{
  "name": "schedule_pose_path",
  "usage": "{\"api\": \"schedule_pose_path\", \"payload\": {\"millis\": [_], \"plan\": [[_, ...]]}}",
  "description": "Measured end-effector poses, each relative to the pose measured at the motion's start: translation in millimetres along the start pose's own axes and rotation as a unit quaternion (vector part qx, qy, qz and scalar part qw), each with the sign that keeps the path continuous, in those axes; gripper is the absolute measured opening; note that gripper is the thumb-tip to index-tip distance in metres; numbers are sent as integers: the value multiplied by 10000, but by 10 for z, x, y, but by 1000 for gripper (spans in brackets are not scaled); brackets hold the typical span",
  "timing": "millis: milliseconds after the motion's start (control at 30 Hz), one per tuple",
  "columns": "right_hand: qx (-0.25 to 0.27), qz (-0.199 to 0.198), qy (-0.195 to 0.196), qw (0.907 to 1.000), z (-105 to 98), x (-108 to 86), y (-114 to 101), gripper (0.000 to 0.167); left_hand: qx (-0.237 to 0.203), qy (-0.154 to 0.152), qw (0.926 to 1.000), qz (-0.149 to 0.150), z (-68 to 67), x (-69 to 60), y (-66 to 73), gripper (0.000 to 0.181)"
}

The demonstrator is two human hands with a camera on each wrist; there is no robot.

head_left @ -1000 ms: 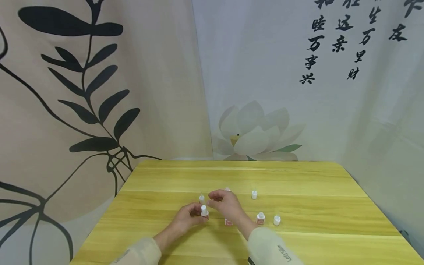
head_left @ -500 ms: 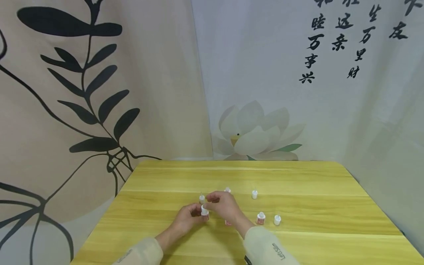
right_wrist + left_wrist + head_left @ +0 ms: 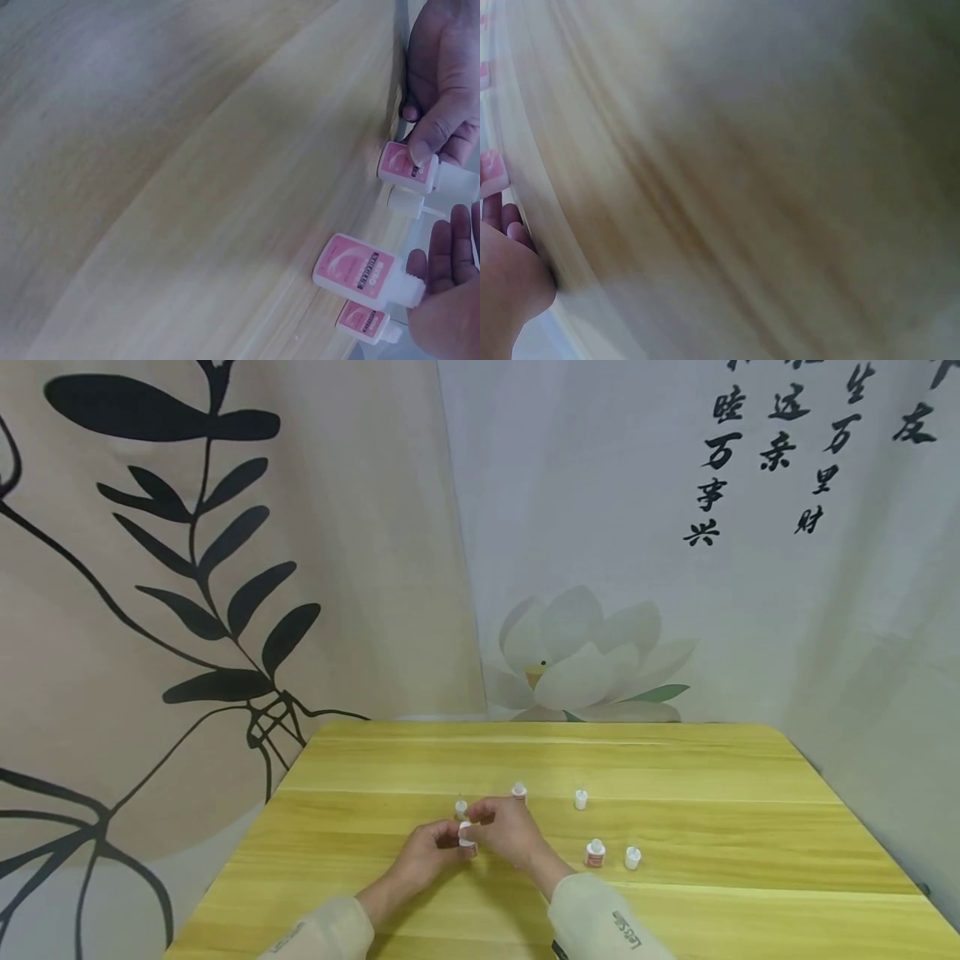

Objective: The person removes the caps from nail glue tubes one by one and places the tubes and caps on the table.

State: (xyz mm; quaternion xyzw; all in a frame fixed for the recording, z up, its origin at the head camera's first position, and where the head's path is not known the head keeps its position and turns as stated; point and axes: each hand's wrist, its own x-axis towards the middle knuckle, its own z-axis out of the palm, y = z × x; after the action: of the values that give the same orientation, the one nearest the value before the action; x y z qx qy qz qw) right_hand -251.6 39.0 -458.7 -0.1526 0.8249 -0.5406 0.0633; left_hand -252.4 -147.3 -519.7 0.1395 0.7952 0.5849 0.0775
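Observation:
My left hand holds a small white glue bottle with a pink label, upright near the middle of the table. At its top, the thumb and fingertips of my right hand pinch the white cap; in the right wrist view the contact itself is out of frame. Just behind the held bottle stands a loose white cap with a thin stem. Another glue bottle stands below my right hand, mostly hidden in the head view. The left wrist view catches only part of my left hand and pink-labelled bottles.
One glue bottle stands farther back, with its white top on. Another bottle is right of my right forearm, beside a white cap. A further cap stands behind them on the wooden table. A printed curtain hangs behind.
My right hand has come slightly left and down, so its fingertips now grip the cap on the held bottle. My left hand keeps its hold in nearly the same place.

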Motion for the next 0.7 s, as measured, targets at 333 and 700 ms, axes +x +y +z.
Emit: {"api": "schedule_pose_path", "payload": {"millis": [333,700], "plan": [[-170,55,-44,9998,19,2,41,19,35,-107,9999,-11,-10,-3,19,18],[-286,108,-89,9995,29,12,48,16,-56,-66,9999,-121,-26,-14,38,19]]}}
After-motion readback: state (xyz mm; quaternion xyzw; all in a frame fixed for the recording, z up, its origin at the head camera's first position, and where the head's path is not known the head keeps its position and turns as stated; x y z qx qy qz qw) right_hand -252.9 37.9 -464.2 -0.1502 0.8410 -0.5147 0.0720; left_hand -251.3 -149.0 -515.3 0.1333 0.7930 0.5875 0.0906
